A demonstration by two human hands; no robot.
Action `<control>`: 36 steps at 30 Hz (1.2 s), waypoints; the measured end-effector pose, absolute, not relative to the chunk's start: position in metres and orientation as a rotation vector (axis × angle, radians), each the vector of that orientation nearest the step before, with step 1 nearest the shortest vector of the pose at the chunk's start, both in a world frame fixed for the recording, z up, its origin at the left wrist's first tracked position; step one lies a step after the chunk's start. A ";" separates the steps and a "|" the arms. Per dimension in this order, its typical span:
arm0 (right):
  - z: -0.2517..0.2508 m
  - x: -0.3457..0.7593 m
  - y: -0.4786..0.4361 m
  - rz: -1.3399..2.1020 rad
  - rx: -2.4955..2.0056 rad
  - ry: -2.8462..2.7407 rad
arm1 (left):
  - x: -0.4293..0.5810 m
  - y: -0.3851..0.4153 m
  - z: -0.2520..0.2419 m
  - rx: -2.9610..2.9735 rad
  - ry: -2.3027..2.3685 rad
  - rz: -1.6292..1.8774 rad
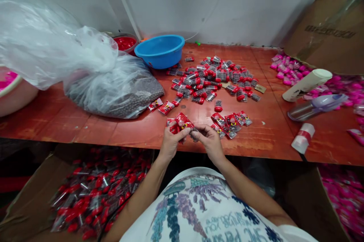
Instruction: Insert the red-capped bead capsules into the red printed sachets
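Note:
My left hand (171, 140) pinches a small red packet (184, 121) and holds a few more red pieces against the palm, just above the near edge of the red-brown table (85, 128). My right hand (209, 139) grips the clear end of the same packet from the right. A small row of finished red packets (231, 121) lies just right of my hands. Farther back sits a pile of small clear tubes with red caps (213, 79).
A clear plastic bag of small dark beads (119, 94) lies at left, with a blue bowl (159, 50) and a red-filled bowl (125, 43) behind. Pink packets (287, 69), a white bottle (307, 85) and a cardboard box (327, 33) are at right. A box of red-capped packets (93, 192) sits below the table.

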State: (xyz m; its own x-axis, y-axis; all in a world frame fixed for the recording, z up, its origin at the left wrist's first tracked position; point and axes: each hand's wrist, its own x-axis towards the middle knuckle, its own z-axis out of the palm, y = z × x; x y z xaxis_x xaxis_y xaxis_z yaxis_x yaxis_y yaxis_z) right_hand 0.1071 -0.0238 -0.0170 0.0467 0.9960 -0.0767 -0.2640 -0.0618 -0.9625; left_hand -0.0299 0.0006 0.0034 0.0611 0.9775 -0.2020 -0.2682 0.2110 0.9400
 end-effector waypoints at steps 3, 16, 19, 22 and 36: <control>-0.017 0.106 -0.026 1.072 -1.200 -1.078 | -0.025 -0.002 0.003 0.890 1.164 1.212; -0.025 0.102 -0.023 1.182 -1.127 -0.921 | -0.013 -0.011 0.002 0.799 1.258 1.293; -0.029 0.101 -0.025 0.973 -1.202 -1.070 | -0.011 -0.011 0.002 0.764 1.301 1.325; -0.030 0.099 -0.025 1.016 -1.183 -1.034 | -0.011 -0.012 0.002 0.763 1.299 1.334; -0.026 0.095 -0.027 1.176 -1.075 -0.838 | -0.013 -0.017 -0.005 0.873 1.377 1.379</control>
State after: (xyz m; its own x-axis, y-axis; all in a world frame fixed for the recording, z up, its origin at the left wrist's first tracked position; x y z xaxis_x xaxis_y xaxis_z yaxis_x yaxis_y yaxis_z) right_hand 0.0946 -0.0270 -0.0255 0.2099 0.9774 -0.0257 -0.2948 0.0382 -0.9548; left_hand -0.0126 -0.0175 -0.0055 -0.2788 0.9502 -0.1395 -0.1410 0.1032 0.9846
